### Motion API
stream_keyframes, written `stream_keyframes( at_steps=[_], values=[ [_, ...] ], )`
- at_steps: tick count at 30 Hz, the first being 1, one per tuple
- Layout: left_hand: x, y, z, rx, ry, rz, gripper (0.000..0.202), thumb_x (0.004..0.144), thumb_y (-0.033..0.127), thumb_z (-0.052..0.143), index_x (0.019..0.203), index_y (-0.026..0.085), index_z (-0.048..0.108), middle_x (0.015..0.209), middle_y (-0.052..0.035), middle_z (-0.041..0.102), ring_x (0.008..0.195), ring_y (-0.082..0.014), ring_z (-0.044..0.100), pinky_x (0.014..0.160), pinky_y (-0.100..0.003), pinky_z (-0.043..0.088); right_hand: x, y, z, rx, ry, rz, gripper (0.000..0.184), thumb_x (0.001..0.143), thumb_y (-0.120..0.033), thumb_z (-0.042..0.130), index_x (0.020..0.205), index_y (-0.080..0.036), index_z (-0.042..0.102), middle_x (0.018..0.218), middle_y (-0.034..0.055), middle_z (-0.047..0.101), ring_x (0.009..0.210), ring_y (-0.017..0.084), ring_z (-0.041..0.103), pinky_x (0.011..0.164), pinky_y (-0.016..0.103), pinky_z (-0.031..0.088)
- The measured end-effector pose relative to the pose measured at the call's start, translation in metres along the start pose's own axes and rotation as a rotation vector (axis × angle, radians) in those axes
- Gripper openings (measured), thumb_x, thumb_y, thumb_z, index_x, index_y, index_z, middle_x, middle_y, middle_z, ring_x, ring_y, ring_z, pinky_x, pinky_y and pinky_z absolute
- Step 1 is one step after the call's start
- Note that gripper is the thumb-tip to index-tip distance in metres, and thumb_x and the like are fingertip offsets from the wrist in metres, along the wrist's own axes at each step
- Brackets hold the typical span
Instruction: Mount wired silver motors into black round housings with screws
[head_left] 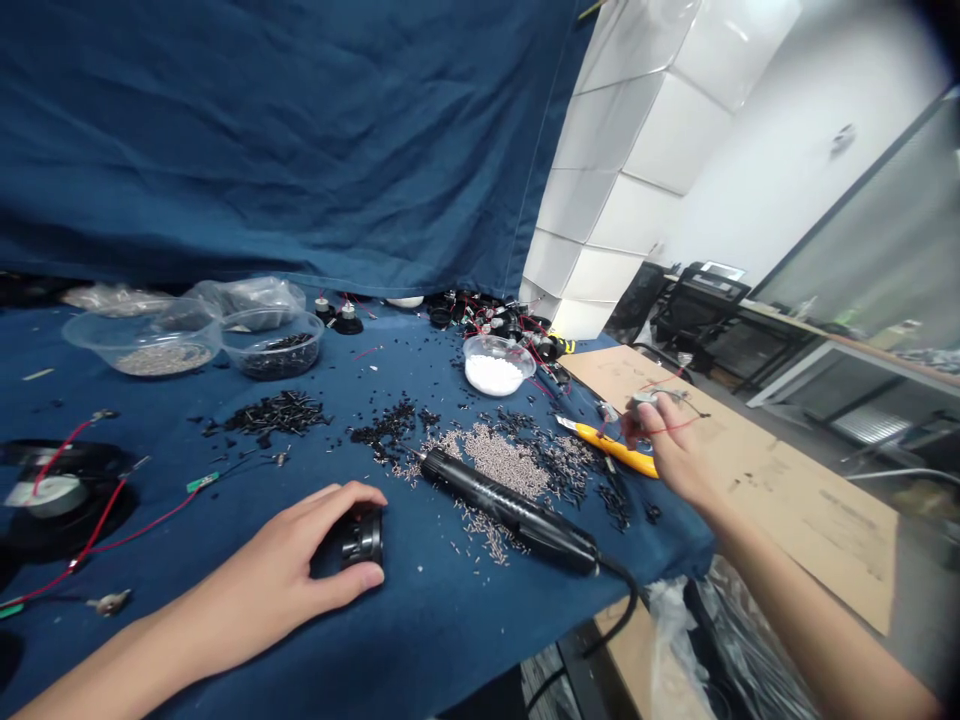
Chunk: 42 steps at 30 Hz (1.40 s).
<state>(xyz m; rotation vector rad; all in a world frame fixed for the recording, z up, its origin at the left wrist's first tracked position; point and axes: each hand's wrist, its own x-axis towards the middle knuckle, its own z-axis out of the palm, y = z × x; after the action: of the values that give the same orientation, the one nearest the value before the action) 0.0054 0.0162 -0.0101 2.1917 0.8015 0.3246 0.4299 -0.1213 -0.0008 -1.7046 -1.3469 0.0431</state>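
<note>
My left hand (300, 570) rests on the blue cloth with its fingers curled round a small black round part (363, 538). My right hand (667, 440) reaches out past the table's right edge, pinching a small grey motor (643, 401) with thin red and black wires trailing from it. A black electric screwdriver (517, 512) lies between the hands on a scatter of small silver screws (502, 458). A yellow-handled tool (609, 445) lies just under my right hand.
Clear bowls with screws (157, 350), black bits (276, 348) and white beads (496, 368) stand at the back. A pile of wired motors (495, 318) sits far right. A speaker with red wires (52, 495) lies left. A cardboard sheet (750, 470) is right.
</note>
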Motion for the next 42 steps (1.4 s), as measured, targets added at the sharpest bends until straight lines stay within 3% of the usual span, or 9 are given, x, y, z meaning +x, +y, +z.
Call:
stream_keyframes(
  at_steps=[5, 9, 17, 24, 32, 34, 37, 39, 42],
  values=[
    [0.0, -0.001, 0.001, 0.003, 0.016, 0.019, 0.038, 0.082, 0.043, 0.061, 0.116, 0.028, 0.058, 0.12, -0.0044, 0.061, 0.11, -0.0273, 0.056, 0.095, -0.037, 0.042, -0.004, 0.008, 0.004, 0.061, -0.015, 0.038, 0.041, 0.095, -0.064, 0.044, 0.082, -0.025, 0.05, 0.075, 0.0033, 0.057, 0.063, 0.024, 0.057, 0.065, 0.042, 0.051],
    [0.0, 0.0, 0.0, -0.001, 0.012, 0.02, 0.038, 0.082, 0.043, 0.061, 0.116, 0.027, 0.058, 0.119, -0.0051, 0.061, 0.109, -0.0278, 0.056, 0.094, -0.037, 0.042, -0.014, 0.01, 0.014, 0.117, -0.025, 0.088, 0.042, 0.093, -0.065, 0.049, 0.084, -0.024, 0.055, 0.084, 0.0059, 0.06, 0.074, 0.026, 0.061, 0.078, 0.045, 0.054],
    [0.0, 0.0, 0.001, -0.008, 0.017, 0.008, 0.037, 0.081, 0.042, 0.062, 0.116, 0.03, 0.058, 0.119, -0.0024, 0.062, 0.11, -0.0274, 0.057, 0.095, -0.036, 0.042, -0.022, 0.013, 0.031, 0.257, 0.041, 0.155, 0.043, 0.091, -0.067, 0.05, 0.09, -0.023, 0.053, 0.092, 0.0051, 0.059, 0.085, 0.024, 0.065, 0.083, 0.042, 0.056],
    [0.0, -0.002, 0.003, -0.008, 0.041, 0.027, 0.037, 0.081, 0.043, 0.062, 0.115, 0.029, 0.059, 0.118, -0.0031, 0.062, 0.108, -0.0268, 0.057, 0.092, -0.034, 0.043, -0.016, 0.01, 0.027, 0.153, 0.217, 0.102, 0.038, 0.095, -0.062, 0.047, 0.09, -0.024, 0.051, 0.091, 0.0056, 0.059, 0.088, 0.026, 0.063, 0.089, 0.046, 0.052],
    [0.0, 0.0, 0.001, -0.002, 0.027, 0.029, 0.037, 0.081, 0.043, 0.062, 0.115, 0.028, 0.059, 0.118, -0.0036, 0.063, 0.108, -0.0271, 0.058, 0.092, -0.034, 0.044, -0.01, 0.009, 0.006, -0.121, 0.483, 0.08, 0.041, 0.092, -0.059, 0.048, 0.081, -0.02, 0.057, 0.087, 0.01, 0.06, 0.094, 0.032, 0.054, 0.098, 0.054, 0.033],
    [0.0, 0.0, 0.001, 0.008, 0.028, 0.032, 0.037, 0.081, 0.043, 0.062, 0.115, 0.029, 0.059, 0.118, -0.0032, 0.063, 0.107, -0.0268, 0.058, 0.091, -0.034, 0.045, -0.008, 0.002, 0.001, -0.083, 0.541, 0.064, 0.037, 0.091, -0.056, 0.05, 0.082, -0.02, 0.055, 0.085, 0.0093, 0.057, 0.089, 0.031, 0.054, 0.094, 0.051, 0.038],
    [0.001, 0.0, 0.0, 0.024, 0.032, 0.041, 0.037, 0.082, 0.042, 0.062, 0.115, 0.027, 0.059, 0.117, -0.004, 0.064, 0.106, -0.0262, 0.06, 0.091, -0.034, 0.046, -0.011, -0.026, 0.0, 0.087, 0.515, 0.033, 0.032, 0.093, -0.053, 0.049, 0.087, -0.022, 0.051, 0.083, 0.0061, 0.053, 0.07, 0.022, 0.055, 0.07, 0.039, 0.05],
    [0.001, 0.0, -0.001, 0.039, 0.017, 0.053, 0.039, 0.08, 0.04, 0.063, 0.116, 0.026, 0.059, 0.116, -0.0049, 0.064, 0.105, -0.026, 0.06, 0.091, -0.035, 0.047, -0.017, -0.057, 0.005, 0.218, 0.393, 0.027, 0.031, 0.093, -0.053, 0.05, 0.091, -0.022, 0.054, 0.084, 0.0053, 0.055, 0.06, 0.018, 0.054, 0.055, 0.032, 0.048],
    [0.002, 0.002, -0.003, 0.08, -0.052, 0.065, 0.046, 0.075, 0.038, 0.068, 0.119, 0.026, 0.059, 0.117, -0.0052, 0.063, 0.107, -0.0267, 0.06, 0.094, -0.037, 0.047, -0.03, -0.107, 0.025, 0.508, 0.075, 0.069, 0.027, 0.092, -0.05, 0.06, 0.098, -0.023, 0.063, 0.091, 0.0061, 0.058, 0.049, 0.012, 0.047, 0.036, 0.023, 0.036]
  ],
)
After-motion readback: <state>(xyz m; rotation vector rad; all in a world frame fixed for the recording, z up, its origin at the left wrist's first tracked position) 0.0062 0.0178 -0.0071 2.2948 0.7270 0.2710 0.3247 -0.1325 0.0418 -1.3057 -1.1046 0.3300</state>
